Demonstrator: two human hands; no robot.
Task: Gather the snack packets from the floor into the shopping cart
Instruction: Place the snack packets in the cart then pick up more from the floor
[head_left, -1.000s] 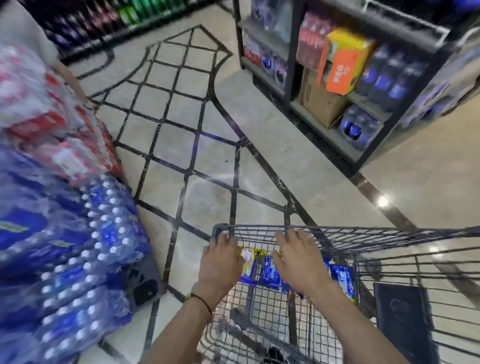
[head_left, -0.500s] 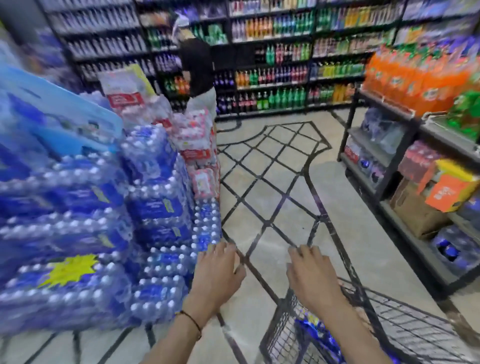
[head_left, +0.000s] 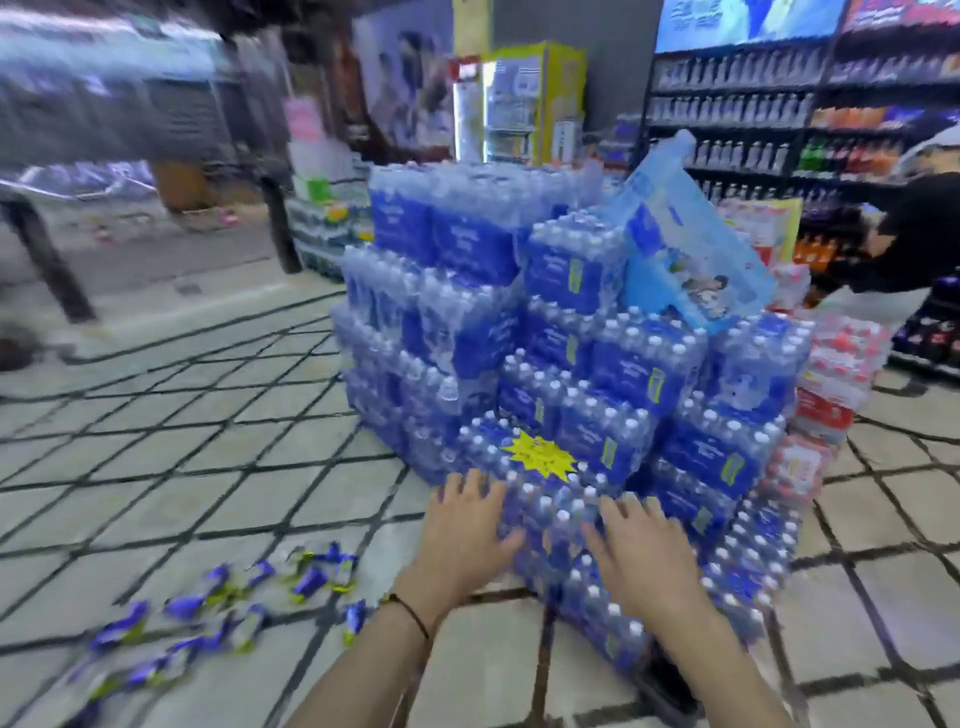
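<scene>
blue-yellow snack packets (head_left: 218, 613), black-gridded pale floor (head_left: 182, 467)

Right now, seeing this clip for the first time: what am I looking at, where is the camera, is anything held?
No machine here: one camera worn on a person's head looks forward and down in a shop. The left hand and right hand reach forward, fingers spread, holding nothing. Blue and yellow snack packets lie scattered on the tiled floor at lower left. Ahead stands a stack of bottled water packs. The shopping cart is not in view.
</scene>
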